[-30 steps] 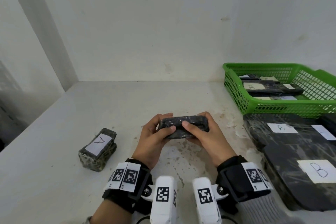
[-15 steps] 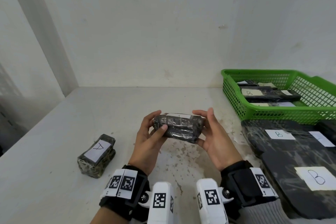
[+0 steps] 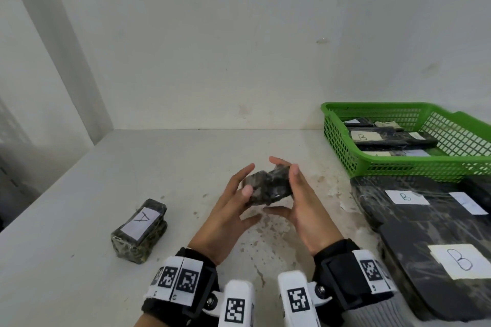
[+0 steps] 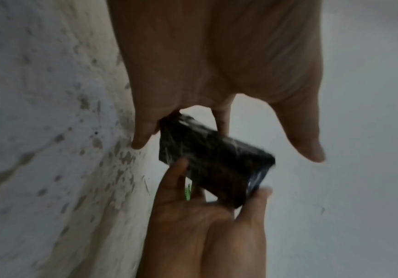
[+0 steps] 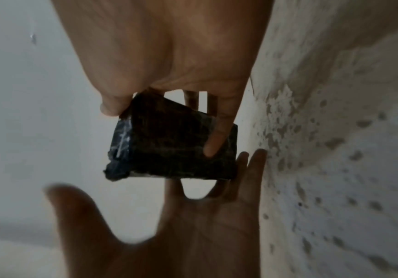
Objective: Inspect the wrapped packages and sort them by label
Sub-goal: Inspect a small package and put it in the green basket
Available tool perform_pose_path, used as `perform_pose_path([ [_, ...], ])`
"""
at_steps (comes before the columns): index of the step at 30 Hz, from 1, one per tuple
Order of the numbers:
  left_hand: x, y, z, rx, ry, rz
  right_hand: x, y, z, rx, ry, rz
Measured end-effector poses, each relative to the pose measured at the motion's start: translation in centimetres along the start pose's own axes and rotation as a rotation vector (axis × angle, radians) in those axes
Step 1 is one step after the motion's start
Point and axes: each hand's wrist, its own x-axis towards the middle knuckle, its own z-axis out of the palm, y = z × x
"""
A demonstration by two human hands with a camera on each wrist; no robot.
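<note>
I have the package (image 3: 267, 188) up off the surface (image 3: 186, 162), between my two hands. My right hand (image 3: 300, 202) pinches it with thumb and fingers curled round its ends; my left hand (image 3: 233, 210) lies spread, its fingers straight and only touching the near end.

The risk I see: the plastic wrap looks slick, and with one real grip a turn to find the label could let it slip and drop. No label shows on any face in view, so I could also misfile it.

Count: one package in hand, one "A" package (image 3: 139, 231) lying well to my left, at least two flat "B" packages (image 3: 438, 255) at my right, and one green basket (image 3: 342, 146) with several more, too stacked to number.
</note>
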Motion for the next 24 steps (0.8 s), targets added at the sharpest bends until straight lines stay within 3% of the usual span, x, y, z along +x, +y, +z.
perform_pose_path([
  [2,-0.2,-0.2,0.5,0.049,-0.048,0.013,-0.2,0.2,0.4,-0.063,-0.019,-0.028],
  [9,-0.3,0.0,0.9,0.047,0.091,0.074,-0.4,0.1,0.4,-0.059,-0.077,0.01],
  [16,-0.3,-0.1,0.4,0.025,0.115,0.004,0.2,1.1,0.6,-0.057,0.053,0.003],
  [24,-0.2,0.2,1.0,0.017,0.169,-0.023,0.1,0.7,0.6,0.077,0.055,0.04],
])
